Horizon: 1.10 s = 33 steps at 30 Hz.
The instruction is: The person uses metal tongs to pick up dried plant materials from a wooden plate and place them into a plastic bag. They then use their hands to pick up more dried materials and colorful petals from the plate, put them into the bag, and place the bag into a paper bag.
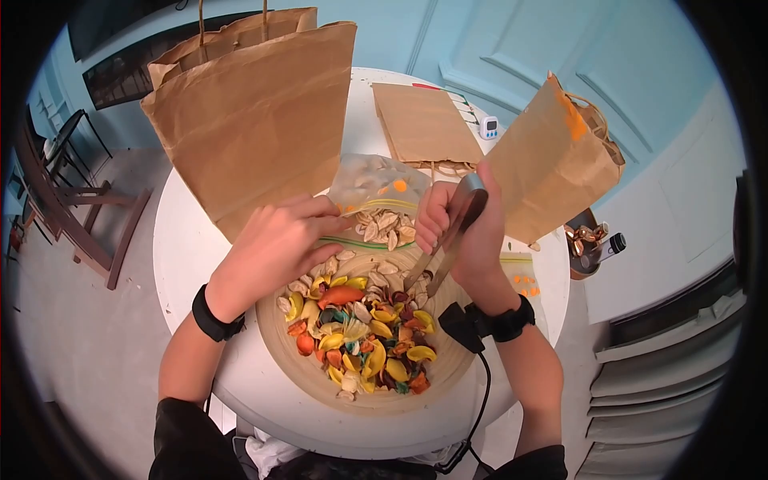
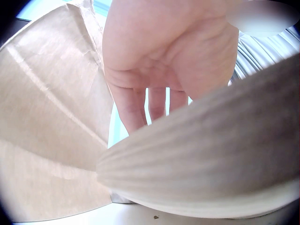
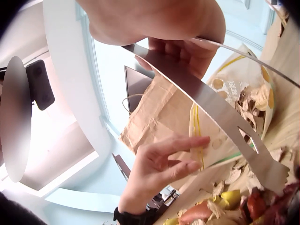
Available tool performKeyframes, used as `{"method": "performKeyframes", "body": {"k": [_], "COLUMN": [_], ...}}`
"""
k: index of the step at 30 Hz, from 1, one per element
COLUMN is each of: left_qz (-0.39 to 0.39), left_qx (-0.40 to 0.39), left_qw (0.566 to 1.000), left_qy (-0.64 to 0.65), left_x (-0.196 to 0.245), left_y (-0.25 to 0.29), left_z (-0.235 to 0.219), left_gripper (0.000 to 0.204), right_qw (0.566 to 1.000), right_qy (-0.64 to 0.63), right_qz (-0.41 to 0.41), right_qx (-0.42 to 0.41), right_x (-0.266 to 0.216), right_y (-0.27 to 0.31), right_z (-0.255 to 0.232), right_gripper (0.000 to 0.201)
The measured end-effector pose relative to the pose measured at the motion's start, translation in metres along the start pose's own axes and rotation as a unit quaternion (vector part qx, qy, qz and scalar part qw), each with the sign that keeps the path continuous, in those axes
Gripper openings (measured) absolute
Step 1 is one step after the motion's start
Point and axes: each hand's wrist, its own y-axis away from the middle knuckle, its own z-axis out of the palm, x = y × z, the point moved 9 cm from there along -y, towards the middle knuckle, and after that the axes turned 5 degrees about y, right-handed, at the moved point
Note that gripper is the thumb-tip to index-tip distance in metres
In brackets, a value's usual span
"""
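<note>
My right hand grips metal tongs, their slotted tips pointing down among pale dried petals on the round wooden plate. Yellow, orange, red and green potpourri is heaped over the plate's middle. At the plate's far side lies a translucent zip bag, its mouth towards me and pale dried pieces inside. My left hand is at the left of that mouth, fingers extended and thumb apart; in the right wrist view its index fingertip overlaps the bag's zip edge.
A tall paper bag stands at the left and another at the right. Between them a paper bag lies flat near a small white timer. Another zip bag lies by my right wrist on the white table.
</note>
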Motion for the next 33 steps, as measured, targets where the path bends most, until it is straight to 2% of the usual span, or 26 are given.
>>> {"method": "performKeyframes", "body": {"k": [6, 9, 12, 19, 22, 26, 28, 33], "left_qz": [0.017, 0.024, 0.026, 0.019, 0.025, 0.032, 0.019, 0.031], "left_qx": [0.011, 0.019, 0.022, -0.005, 0.009, 0.027, 0.034, 0.157], "left_qw": [1.0, 1.0, 0.999, 1.0, 0.999, 0.997, 0.997, 0.987], "left_qy": [0.002, 0.0, 0.003, -0.013, -0.037, -0.064, -0.066, -0.01], "left_x": [0.001, 0.002, 0.002, 0.003, 0.005, 0.006, 0.002, 0.002], "left_y": [0.001, 0.001, 0.002, 0.003, 0.003, 0.004, 0.004, 0.003], "left_z": [-0.002, -0.003, -0.003, -0.001, -0.001, -0.001, -0.001, -0.023], "left_gripper": [0.03, 0.029, 0.03, 0.045, 0.045, 0.031, 0.022, 0.011], "right_qw": [0.999, 0.999, 0.999, 0.987, 0.983, 0.983, 0.982, 0.986], "right_qy": [0.038, 0.032, 0.01, -0.037, -0.071, 0.001, -0.024, 0.019], "right_qz": [-0.025, 0.001, -0.006, -0.15, -0.168, -0.184, -0.185, -0.163], "right_qx": [-0.008, -0.043, -0.036, -0.034, -0.031, 0.017, -0.001, 0.031], "right_x": [0.009, 0.017, 0.013, -0.061, -0.07, -0.068, -0.071, -0.063], "right_y": [-0.002, -0.004, -0.002, -0.006, -0.021, -0.024, -0.015, 0.02], "right_z": [0.004, 0.003, 0.002, 0.008, 0.012, 0.019, 0.012, -0.007], "right_gripper": [0.076, 0.08, 0.079, 0.07, 0.071, 0.072, 0.071, 0.071]}}
